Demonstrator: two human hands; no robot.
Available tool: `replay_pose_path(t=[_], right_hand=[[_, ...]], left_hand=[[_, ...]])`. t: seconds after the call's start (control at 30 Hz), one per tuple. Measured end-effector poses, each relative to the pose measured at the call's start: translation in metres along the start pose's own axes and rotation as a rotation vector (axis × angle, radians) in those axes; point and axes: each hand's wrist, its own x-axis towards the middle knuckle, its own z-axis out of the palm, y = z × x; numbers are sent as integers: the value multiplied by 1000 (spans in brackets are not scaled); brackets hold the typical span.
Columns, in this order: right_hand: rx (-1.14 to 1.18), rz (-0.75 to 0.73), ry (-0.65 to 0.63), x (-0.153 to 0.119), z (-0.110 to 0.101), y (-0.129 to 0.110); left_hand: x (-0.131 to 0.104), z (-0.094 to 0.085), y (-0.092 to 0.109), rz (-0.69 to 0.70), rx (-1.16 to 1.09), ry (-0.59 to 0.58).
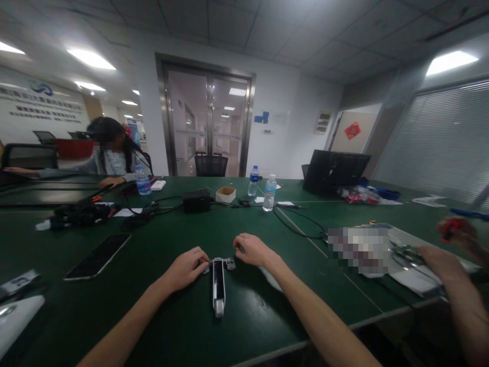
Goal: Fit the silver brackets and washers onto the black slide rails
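Note:
A slim white-and-black device (218, 288) with a rounded pale end lies lengthwise on the green table in front of me. Small metal parts (230, 263) stick out to the side at its far end. My left hand (188, 268) rests at the left of that far end, thumb and fingers pinched together by the crosspiece; whatever they grip is hidden. Just beyond the metal parts on the right, my right hand (251, 248) is held with curled fingers drawn in toward the thumb. Anything between its fingertips is too small to make out. A pale object (273, 279) lies partly hidden beneath my right forearm.
A phone (98, 257) lies at left. Farther back are a black box (196, 201), a small open carton (225, 194), water bottles (269, 193) and cables. At right, another person's hand (439, 262) works over a board; a person (112, 150) sits across at left.

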Motion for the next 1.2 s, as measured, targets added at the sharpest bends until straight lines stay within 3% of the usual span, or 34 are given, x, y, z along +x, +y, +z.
replay_pose_path(t=[0.2,0.3,0.5,0.73,1.03,1.2], right_hand=[[-7,-216,121,3,16,-29],[25,-271,186,4,21,-35],[266,-240,295,2,26,-44],[373,-155,269,3,34,-45],[349,-138,268,4,31,-42],[138,-148,173,2,11,-27]], left_hand=[[-2,-6,7,-18,65,21],[-3,-7,10,-43,93,90],[-5,-6,20,90,94,210],[-4,0,29,201,64,267],[-3,-4,20,177,62,244],[-3,-12,1,21,85,93]])
